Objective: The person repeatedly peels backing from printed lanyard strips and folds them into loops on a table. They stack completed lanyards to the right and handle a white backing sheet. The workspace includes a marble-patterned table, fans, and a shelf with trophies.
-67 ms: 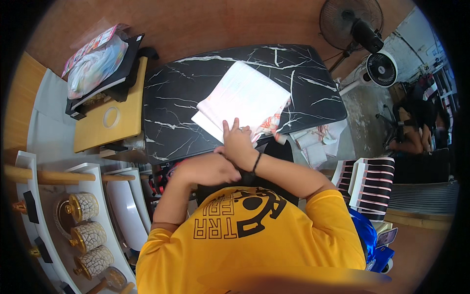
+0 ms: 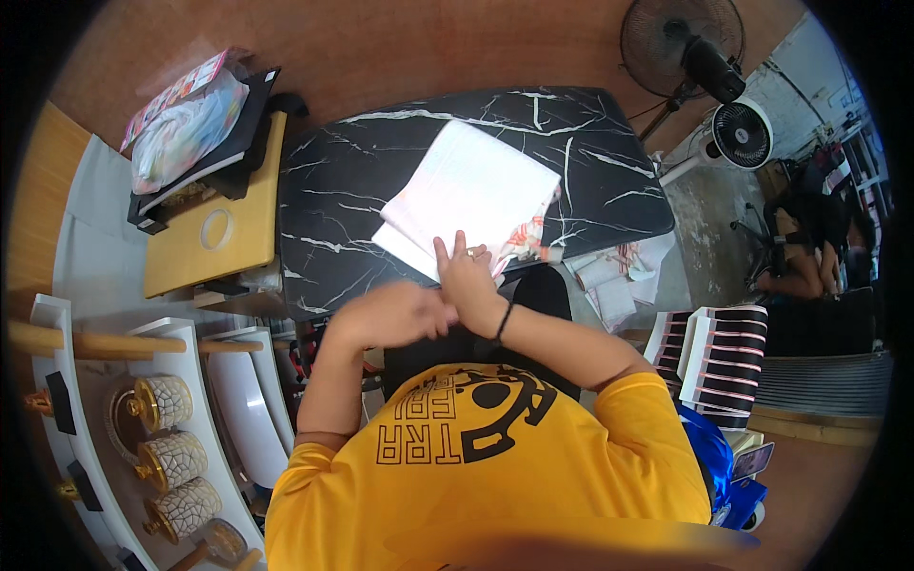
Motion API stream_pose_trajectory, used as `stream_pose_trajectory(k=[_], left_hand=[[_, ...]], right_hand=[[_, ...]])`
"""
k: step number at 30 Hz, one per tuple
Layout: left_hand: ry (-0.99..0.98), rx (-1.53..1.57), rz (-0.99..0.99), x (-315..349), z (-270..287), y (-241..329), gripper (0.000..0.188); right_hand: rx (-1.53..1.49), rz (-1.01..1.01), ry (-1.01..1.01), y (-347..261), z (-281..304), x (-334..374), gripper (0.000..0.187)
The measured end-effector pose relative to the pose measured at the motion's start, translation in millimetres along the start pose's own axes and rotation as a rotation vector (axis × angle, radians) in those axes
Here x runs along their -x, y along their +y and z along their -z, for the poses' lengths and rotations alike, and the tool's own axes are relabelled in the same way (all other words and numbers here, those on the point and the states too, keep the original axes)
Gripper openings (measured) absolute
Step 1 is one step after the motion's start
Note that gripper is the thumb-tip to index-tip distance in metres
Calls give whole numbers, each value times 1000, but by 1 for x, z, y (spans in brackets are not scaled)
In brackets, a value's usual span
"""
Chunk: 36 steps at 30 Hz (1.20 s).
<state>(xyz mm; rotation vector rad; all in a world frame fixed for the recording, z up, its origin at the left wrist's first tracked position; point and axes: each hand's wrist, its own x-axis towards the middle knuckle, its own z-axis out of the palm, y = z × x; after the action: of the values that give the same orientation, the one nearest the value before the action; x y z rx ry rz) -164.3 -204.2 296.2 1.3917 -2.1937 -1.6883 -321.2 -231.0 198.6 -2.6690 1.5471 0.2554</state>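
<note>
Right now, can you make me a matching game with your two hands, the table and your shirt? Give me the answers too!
Things:
1. Left hand
2. Table
3. Right hand
4. Shirt

Clues:
A. Yellow
B. Fingers on the white sheets
C. Blurry, by the other wrist
D. Black with white streaks

Pairs: 1-C, 2-D, 3-B, 4-A

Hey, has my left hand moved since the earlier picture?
Yes: your left hand has shifted slightly forward, up the picture, judged against the near edge of the black marbled table.
</note>
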Motion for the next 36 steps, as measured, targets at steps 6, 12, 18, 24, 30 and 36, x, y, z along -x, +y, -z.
stream_pose_trajectory(k=[6, 12, 18, 24, 30, 36], left_hand=[[745, -669, -81, -153, 21, -14, 61], [716, -721, 155, -253, 56, -38, 67], [775, -742, 357, -265, 91, -42, 70], [776, -455, 227, -267, 113, -76, 73], [809, -215, -18, -252, 122, -112, 69], [802, -623, 44, -240, 93, -95, 63]], right_hand=[[232, 77, 212, 18, -30, 21, 93], [125, 48, 279, 30, -39, 20, 92], [-19, 115, 290, 47, -25, 30, 76], [-336, 177, 495, 114, -41, 65, 49], [-312, -253, 957, 209, -128, 136, 37], [-1659, -893, 1348, 217, -274, 191, 27]])
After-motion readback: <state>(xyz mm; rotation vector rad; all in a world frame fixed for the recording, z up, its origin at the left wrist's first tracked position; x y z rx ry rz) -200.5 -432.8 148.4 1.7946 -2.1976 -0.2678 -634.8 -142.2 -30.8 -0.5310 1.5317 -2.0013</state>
